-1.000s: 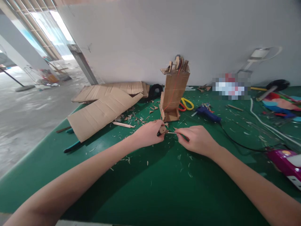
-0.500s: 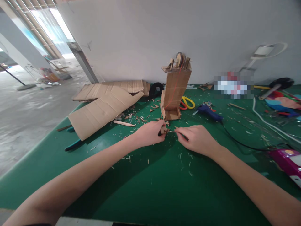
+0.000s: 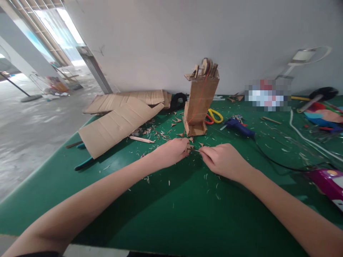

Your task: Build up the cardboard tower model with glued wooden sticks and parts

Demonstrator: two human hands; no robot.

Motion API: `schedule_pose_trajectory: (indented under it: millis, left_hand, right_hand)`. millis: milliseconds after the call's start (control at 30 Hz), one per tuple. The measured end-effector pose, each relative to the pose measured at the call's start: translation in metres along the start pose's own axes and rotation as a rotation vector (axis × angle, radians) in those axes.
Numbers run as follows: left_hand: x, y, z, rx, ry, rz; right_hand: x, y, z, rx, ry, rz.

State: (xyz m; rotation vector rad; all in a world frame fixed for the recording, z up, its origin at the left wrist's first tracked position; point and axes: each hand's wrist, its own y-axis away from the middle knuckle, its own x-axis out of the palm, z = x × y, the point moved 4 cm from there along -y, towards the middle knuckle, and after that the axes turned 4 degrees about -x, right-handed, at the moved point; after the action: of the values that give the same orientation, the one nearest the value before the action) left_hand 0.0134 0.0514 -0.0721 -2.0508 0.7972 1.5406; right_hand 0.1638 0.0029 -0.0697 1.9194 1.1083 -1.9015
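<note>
My left hand (image 3: 171,151) is closed around a small round cardboard piece, now mostly hidden by the fingers. A thin red string (image 3: 197,107) runs from it up the side of an upright cardboard tower (image 3: 199,103). My right hand (image 3: 223,160) pinches a thin metal pin (image 3: 195,150) whose tip meets the piece in my left hand. Both hands rest low over the green table (image 3: 171,214), just in front of the tower's base.
Flat cardboard sheets (image 3: 118,123) lie at the left. A blue glue gun (image 3: 238,126) with a black cord, yellow-and-red scissors (image 3: 214,117), a pink toy car (image 3: 328,182) and coloured scraps sit at the right. Cardboard chips and shavings litter the mat. A grey wall rises behind.
My hands have drawn closer together. The round cardboard piece, visible a second ago, is now covered by my left fingers, and less of the pin shows.
</note>
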Motion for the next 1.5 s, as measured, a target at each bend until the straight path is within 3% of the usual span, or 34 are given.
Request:
schedule_pose_trajectory:
  millis: [233, 700, 1133, 1233, 1500]
  left_hand:
    - [-0.001, 0.005, -0.007, 0.033, -0.107, -0.010]
    - [0.000, 0.006, -0.008, 0.075, -0.199, -0.010]
    - [-0.001, 0.006, -0.010, 0.124, -0.220, -0.024]
    - [-0.001, 0.006, -0.010, 0.122, -0.219, -0.019]
    - [-0.001, 0.008, -0.014, 0.132, -0.287, -0.035]
  right_hand:
    - [-0.002, -0.003, 0.003, 0.113, -0.053, 0.077]
    - [-0.008, -0.006, 0.011, -0.106, 0.100, 0.042]
    - [-0.007, -0.007, 0.014, -0.104, 0.127, 0.000]
    - [-0.007, -0.009, 0.015, -0.055, 0.105, 0.008]
    - [0.001, -0.006, 0.003, 0.261, -0.062, 0.151]
